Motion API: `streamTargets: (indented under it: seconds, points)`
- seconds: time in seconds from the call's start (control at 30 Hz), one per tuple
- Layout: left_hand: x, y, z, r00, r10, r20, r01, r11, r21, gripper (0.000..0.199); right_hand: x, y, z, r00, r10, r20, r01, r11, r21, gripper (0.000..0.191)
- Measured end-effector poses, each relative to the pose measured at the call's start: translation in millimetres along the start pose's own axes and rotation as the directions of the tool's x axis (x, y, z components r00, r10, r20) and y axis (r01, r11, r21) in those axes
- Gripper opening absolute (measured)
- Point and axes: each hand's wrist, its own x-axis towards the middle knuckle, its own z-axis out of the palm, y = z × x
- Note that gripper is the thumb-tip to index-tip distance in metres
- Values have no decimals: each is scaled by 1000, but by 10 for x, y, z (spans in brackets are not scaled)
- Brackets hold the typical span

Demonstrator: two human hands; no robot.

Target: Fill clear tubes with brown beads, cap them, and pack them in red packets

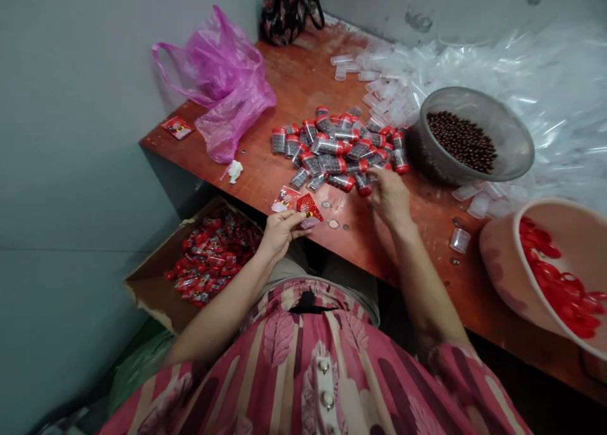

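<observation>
The left hand (281,231) pinches a flat, printed card (308,207) over the edge of the table (303,84); glossy, red-capped clear cylinders (332,164) heap beyond; the right hand (391,196) curls beside them, grip unclear; a round grey bowl (520,145) holds brown beads (459,141).

Containers (332,164) clear, red-capped. Held card (307,203) mostly red. Bench (308,93) reddish-orange. Carrier bag (227,68) pink. Shirt (279,372) pink-maroon-cream, striped, leaf-patterned.
</observation>
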Motion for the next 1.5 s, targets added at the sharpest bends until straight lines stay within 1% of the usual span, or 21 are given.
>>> streamTargets:
  seconds: [0.07,0.13,0.17,0.23,0.3,0.4,0.5,0.57,0.63,0.7,0.77,0.83,0.87,0.9,0.93,1.0,1.07,1.13,1.27,1.37,1.5]
  points:
    - [-4,-8,13,998,-54,-30,52,996,-69,20,129,296,-211,989,-59,135,91,965,-246,41]
    - [-1,-22,23,994,-98,-53,91,989,-116,16,168,545,-356,962,-8,273,114,919,-377,50]
    - [2,-28,26,992,-110,-59,101,986,-130,15,150,640,-406,952,29,305,108,899,-423,51]
    - [11,-36,27,991,-120,-65,110,984,-141,15,57,763,-477,947,94,306,72,868,-491,43]
    - [24,-39,26,990,-130,-61,120,982,-143,16,-72,799,-533,952,137,273,29,849,-528,31]
    - [52,-41,34,986,-158,-58,147,977,-153,14,-235,747,-601,959,154,240,0,841,-541,32]
    - [79,-51,61,981,-183,-60,167,964,-209,10,-300,679,-623,954,32,297,119,871,-477,40]
    - [90,-59,78,980,-191,-56,170,948,-268,10,-304,660,-603,940,-18,341,175,883,-435,39]
    - [94,-61,84,980,-190,-56,162,932,-323,12,-308,646,-558,942,36,332,123,887,-446,31]
    - [90,-54,78,981,-183,-68,145,917,-372,14,-340,595,-485,945,128,301,17,900,-435,29]
    - [80,-41,69,982,-168,-82,120,901,-417,15,-423,461,-381,938,217,271,-121,936,-329,30]
    - [67,-28,70,983,-157,-95,98,887,-452,14,-554,223,-247,922,308,233,-292,951,-102,30]
    - [61,-22,77,983,-154,-102,90,881,-465,14,-629,74,-172,914,346,210,-365,929,56,30]
    - [57,-17,87,982,-153,-111,83,876,-475,13,-704,-85,-94,898,384,216,-431,868,248,32]
    - [53,-13,102,981,-154,-117,79,873,-481,13,-772,-243,-16,883,404,239,-469,780,414,34]
    - [51,-9,138,981,-151,-126,71,868,-491,14,-878,-521,134,870,395,295,-490,629,603,34]
    - [50,-15,176,981,-142,-130,59,864,-499,16,-938,-705,261,857,399,328,-508,542,670,32]
    - [48,-32,208,982,-129,-134,43,859,-510,17,-964,-793,358,845,411,342,-524,508,684,31]
    - [37,-76,229,994,-75,-80,27,872,-490,19,-975,-818,466,843,416,342,-527,510,680,32]
    - [27,-77,216,999,-35,-30,19,901,-433,23,-971,-803,492,859,392,329,-502,525,687,31]
    - [26,-44,195,1000,3,25,6,930,-369,32,-963,-753,517,867,359,347,-493,511,704,30]
